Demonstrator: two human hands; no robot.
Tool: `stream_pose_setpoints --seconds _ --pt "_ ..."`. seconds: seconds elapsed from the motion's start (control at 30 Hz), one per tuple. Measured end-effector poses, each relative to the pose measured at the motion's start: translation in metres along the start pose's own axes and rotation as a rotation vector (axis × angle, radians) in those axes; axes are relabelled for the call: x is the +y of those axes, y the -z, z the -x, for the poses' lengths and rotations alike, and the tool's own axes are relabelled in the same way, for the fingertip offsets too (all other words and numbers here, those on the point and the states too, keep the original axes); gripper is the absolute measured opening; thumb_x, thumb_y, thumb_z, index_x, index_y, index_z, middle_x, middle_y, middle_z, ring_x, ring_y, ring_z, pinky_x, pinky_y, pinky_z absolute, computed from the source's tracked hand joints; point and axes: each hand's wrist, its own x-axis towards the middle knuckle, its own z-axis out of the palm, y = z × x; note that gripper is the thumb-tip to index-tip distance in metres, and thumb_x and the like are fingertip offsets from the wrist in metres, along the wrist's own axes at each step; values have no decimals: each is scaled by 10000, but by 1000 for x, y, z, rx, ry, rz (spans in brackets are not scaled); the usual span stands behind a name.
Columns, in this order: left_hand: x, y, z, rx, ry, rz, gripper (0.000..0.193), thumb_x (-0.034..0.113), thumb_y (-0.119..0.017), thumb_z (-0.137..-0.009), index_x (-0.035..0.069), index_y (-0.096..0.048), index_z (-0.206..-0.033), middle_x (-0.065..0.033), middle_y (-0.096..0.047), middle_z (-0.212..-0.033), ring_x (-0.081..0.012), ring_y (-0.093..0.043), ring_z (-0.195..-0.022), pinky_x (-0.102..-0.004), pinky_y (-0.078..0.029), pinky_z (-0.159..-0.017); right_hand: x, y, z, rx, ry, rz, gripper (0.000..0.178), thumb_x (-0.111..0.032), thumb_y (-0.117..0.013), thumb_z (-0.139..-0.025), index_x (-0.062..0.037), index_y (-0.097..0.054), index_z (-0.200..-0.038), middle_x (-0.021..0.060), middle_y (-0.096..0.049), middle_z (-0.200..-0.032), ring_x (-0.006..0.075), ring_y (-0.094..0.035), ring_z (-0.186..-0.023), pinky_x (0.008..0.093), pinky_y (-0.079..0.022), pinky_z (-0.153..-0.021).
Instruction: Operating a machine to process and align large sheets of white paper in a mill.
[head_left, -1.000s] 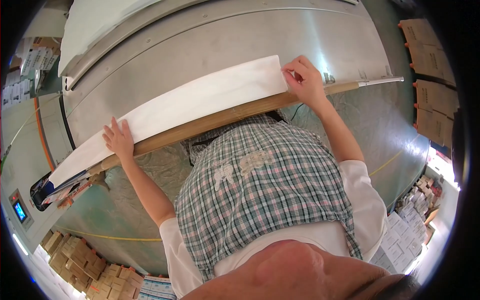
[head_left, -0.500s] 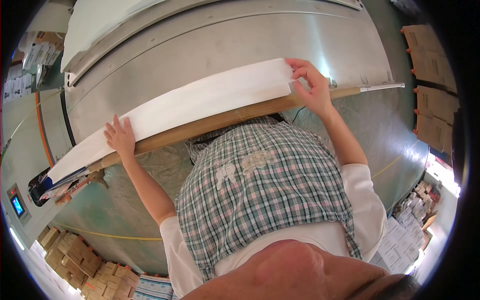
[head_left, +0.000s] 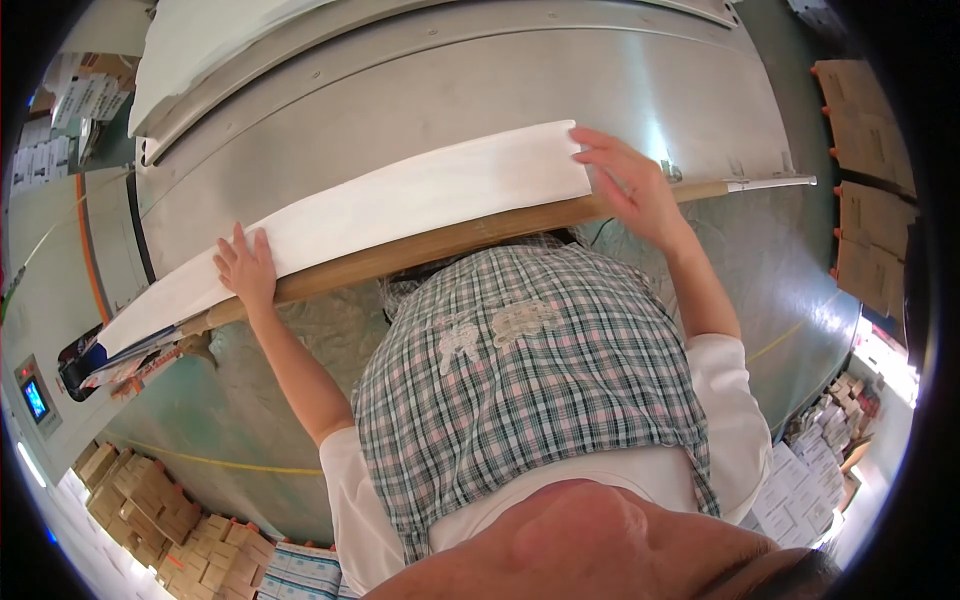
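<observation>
A long white strip (head_left: pixel 420 190), which looks like folded cloth, lies across the near part of a metal bed (head_left: pixel 480 90). My left hand (head_left: pixel 246 270) rests on the strip's left part, fingers spread and nothing gripped. At the strip's right end, my right hand (head_left: pixel 630 185) has its fingers apart, with the fingertips beside the corner. Slight motion blur hides whether those fingertips touch it. Along the strip's near edge runs a brown pole-like bar (head_left: pixel 440 245) with a metal tip at its right.
White material (head_left: pixel 200 50) covers the machine's far left part. A small lit screen (head_left: pixel 36 399) is on the left side panel. Stacked cartons stand at the right (head_left: pixel 865 140) and lower left (head_left: pixel 140 500). Printed sheets or bags (head_left: pixel 130 365) lie under the strip's left end.
My right hand's fingers have opened and straightened at the strip's right corner, which now lies flatter. My left hand stays in place on the strip. The whole view has shifted slightly.
</observation>
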Motion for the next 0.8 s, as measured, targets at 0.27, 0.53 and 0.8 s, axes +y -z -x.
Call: stream_pose_setpoints --seconds 0.27,0.53,0.8 --pt "3 9 -11 -133 32 -109 578 550 -346 -855 177 -406 -1292 -190 -279 -1382 -443 -221 -1258 -589 -211 -968 71 -67 -65 74 152 312 306 -155 -407 -893 -39 -513 -1156 144 -506 -1186 272 -461 -1118 369 -331 -972" --pt "17 15 -11 -221 138 -100 603 576 -328 -840 187 -408 -1295 -198 -266 -1387 -444 -187 -1273 -603 -168 -978 92 -72 -77 -51 -5 -52 278 -199 -390 -920 -12 -557 -1041 145 -578 -982 238 -538 -939 304 -398 -849" --pt "-32 4 -15 -4 80 -39 568 564 -397 -824 192 -453 -1248 -187 -308 -1363 -447 -229 -1254 -609 -186 -968 59 -77 -97 -432 -48 -159 331 -224 -512 -865 -33 -510 -1136 96 -570 -1002 181 -522 -939 289 -395 -852"
